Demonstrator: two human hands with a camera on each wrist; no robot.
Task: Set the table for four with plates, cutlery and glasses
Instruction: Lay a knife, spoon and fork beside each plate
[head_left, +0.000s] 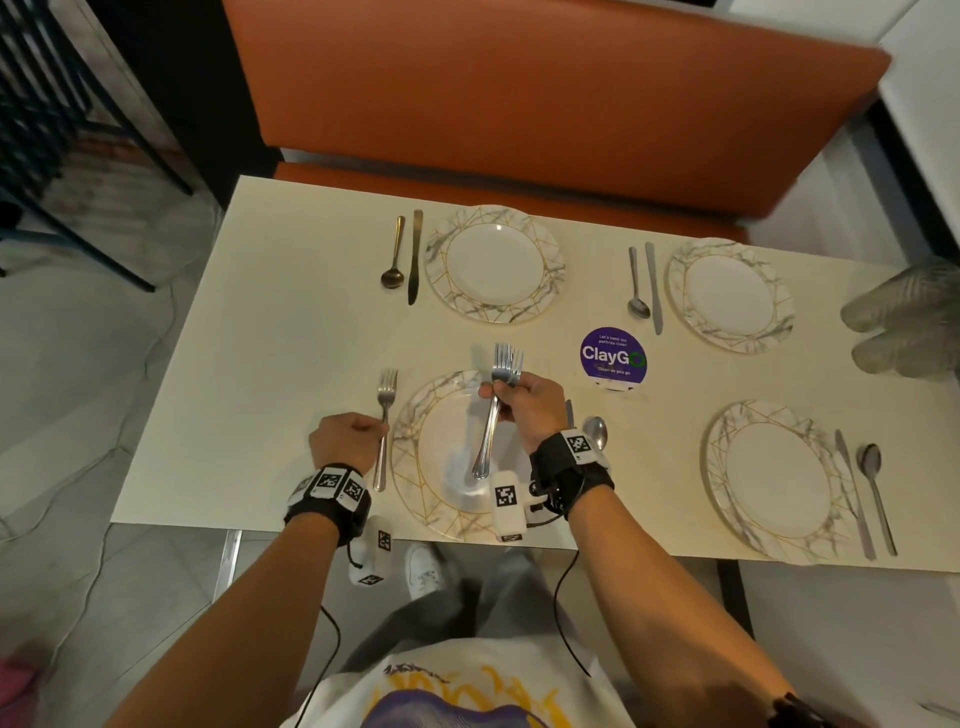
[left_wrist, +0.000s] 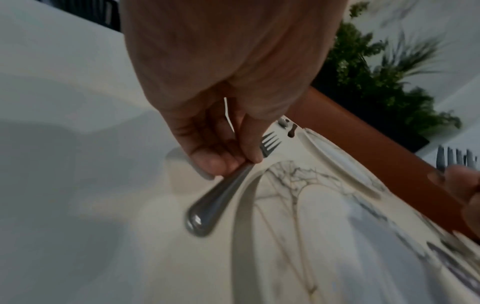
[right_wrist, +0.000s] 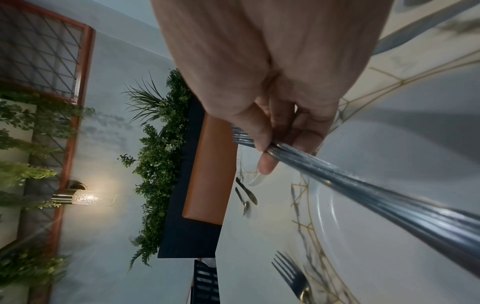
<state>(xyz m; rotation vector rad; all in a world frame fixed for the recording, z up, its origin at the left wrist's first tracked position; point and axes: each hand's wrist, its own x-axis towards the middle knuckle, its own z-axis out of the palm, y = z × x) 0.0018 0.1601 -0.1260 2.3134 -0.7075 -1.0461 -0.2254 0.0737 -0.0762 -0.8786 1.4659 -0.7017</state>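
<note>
Several marbled plates sit on the cream table (head_left: 270, 332). My left hand (head_left: 345, 439) pinches a single fork (head_left: 385, 426) (left_wrist: 221, 193) by its handle, laid just left of the near-left plate (head_left: 415, 467) (left_wrist: 298, 216). Over that plate my right hand (head_left: 524, 402) (right_wrist: 275, 131) grips a bundle of forks (head_left: 498, 405) (right_wrist: 363, 185), tines pointing away. A spoon (head_left: 596, 431) lies right of this plate, partly hidden by my right wrist. The far-left plate (head_left: 493, 262), far-right plate (head_left: 730, 293) and near-right plate (head_left: 779, 480) each have a knife and spoon beside them.
A purple round ClayGo sign (head_left: 613, 358) stands mid-table. An orange bench (head_left: 519, 104) runs along the far side. A blurred grey shape (head_left: 906, 322) sits at the table's right edge. Dark chair frames (head_left: 62, 130) stand at left. Cables trail on the floor.
</note>
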